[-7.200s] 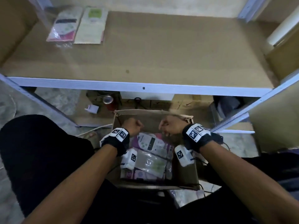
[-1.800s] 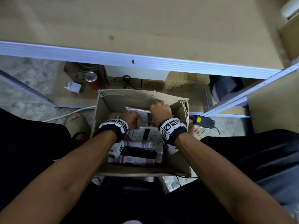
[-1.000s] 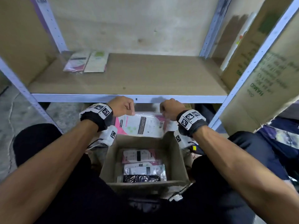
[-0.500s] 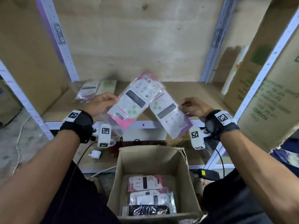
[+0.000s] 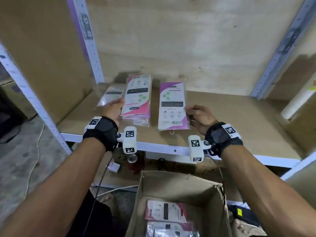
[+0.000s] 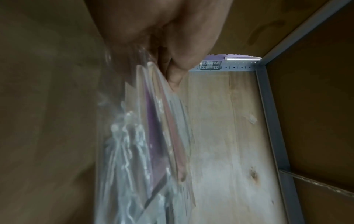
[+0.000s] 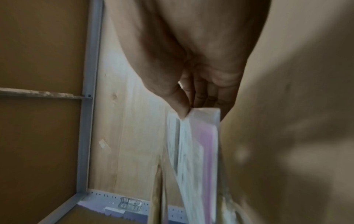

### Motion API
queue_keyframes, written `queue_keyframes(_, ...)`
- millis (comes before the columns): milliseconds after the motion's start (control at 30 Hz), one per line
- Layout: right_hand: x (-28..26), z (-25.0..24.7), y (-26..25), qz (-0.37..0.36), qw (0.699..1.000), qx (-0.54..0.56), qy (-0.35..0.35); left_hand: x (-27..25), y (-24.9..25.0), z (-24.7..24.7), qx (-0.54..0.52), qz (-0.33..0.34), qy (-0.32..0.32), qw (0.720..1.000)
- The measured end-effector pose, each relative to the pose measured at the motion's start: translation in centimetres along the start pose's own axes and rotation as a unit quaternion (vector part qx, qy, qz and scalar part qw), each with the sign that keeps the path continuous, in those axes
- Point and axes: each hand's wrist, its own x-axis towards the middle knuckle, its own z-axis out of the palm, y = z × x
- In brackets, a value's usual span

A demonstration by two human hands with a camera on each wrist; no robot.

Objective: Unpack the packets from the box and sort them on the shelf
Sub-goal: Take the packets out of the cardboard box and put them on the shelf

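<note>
Your left hand [image 5: 114,109] grips the near left edge of a pink-and-white printed packet in a clear plastic sleeve [image 5: 137,95], thumb on top and fingers beneath; in the left wrist view the fingers [image 6: 173,78] press against the packet's [image 6: 153,136] underside; your right hand [image 5: 200,118] pinches the right edge of a purple-and-white printed packet in clear plastic [image 5: 172,106] between thumb and curled fingers, the pinch plain in the right wrist view [image 7: 191,106]; both packets are held over the brown wooden shelf board [image 5: 230,120], the pink one to the left, the purple one just beside it to the right, apart from each other; whether either touches the board cannot be told; a pale packet in clear plastic [image 5: 112,96] lies flat at the far left of the shelf, partly behind your left hand; near you, below the shelf, the open brown cardboard box [image 5: 179,189] stands on the floor with more packets [image 5: 165,212] stacked inside; a red can with a silver top [image 5: 132,161] and a small white plug adapter [image 5: 114,167] sit under the shelf's white metal front rail [image 5: 162,148].
</note>
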Motion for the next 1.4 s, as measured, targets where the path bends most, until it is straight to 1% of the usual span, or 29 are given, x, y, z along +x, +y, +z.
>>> queue_keyframes(100,3.1,3.2,-0.1,0.015,0.999,0.019,-0.03,2.9,0.7,-0.8,0.014,0.001,0.044,0.999)
queue_keyframes(200,6.0,5.9,-0.1,0.033,0.998,0.025,-0.04,5.8,1.7,-2.0,0.061,-0.003,0.077,0.995)
queue_keyframes(333,9.4,9.3,0.3,0.068,0.996,0.027,-0.055,9.6,3.0,-3.8,0.131,0.043,0.119,0.983)
queue_keyframes(400,11.2,10.6,0.5,0.085,0.994,0.03,-0.057,11.3,3.4,-4.5,0.163,0.052,0.123,0.977)
queue_keyframes(533,14.7,12.9,1.1,0.103,0.993,0.039,-0.032,13.9,3.8,-5.2,0.226,0.05,0.128,0.964)
queue_keyframes(633,16.7,14.5,1.5,0.106,0.994,0.002,-0.023,15.6,3.6,-5.5,0.264,0.05,0.132,0.954)
queue_keyframes(700,18.0,15.4,1.9,0.096,0.995,-0.021,-0.005,16.3,3.4,-5.9,0.284,0.055,0.14,0.947)
queue_keyframes(767,19.0,16.0,2.2,0.077,0.995,-0.055,0.011,16.8,3.4,-6.2,0.325,0.056,0.131,0.935)
queue_keyframes(833,19.5,16.3,2.5,0.064,0.993,-0.1,0.014,17.3,3.6,-6.4,0.359,0.037,0.116,0.925)
queue_keyframes(900,19.6,16.4,2.6,0.051,0.984,-0.17,0.003,17.4,3.9,-6.5,0.39,0.023,0.105,0.915)
queue_keyframes(967,19.0,16.3,2.2,0.044,0.975,-0.215,-0.025,17.0,4.1,-6.3,0.42,0.021,0.093,0.903)
queue_keyframes(1067,17.1,15.6,1.3,0.044,0.976,-0.206,-0.064,15.3,4.4,-6.0,0.445,0.036,0.064,0.892)
queue_keyframes(1167,14.6,14.4,0.8,0.03,0.976,-0.21,-0.053,12.8,4.6,-6.2,0.473,0.064,0.052,0.877)
queue_keyframes(1233,12.6,13.3,0.4,0.035,0.974,-0.216,-0.059,10.6,4.7,-6.2,0.491,0.104,0.062,0.863)
queue_keyframes(1267,11.4,12.7,0.3,0.041,0.973,-0.214,-0.07,9.4,4.5,-5.9,0.481,0.13,0.067,0.865)
queue_keyframes(1333,9.0,11.3,0.1,0.035,0.971,-0.217,-0.09,6.9,4.0,-5.0,0.433,0.181,0.064,0.881)
queue_keyframes(1400,6.1,9.8,0.0,0.015,0.97,-0.221,-0.097,4.0,3.2,-3.6,0.385,0.204,0.043,0.899)
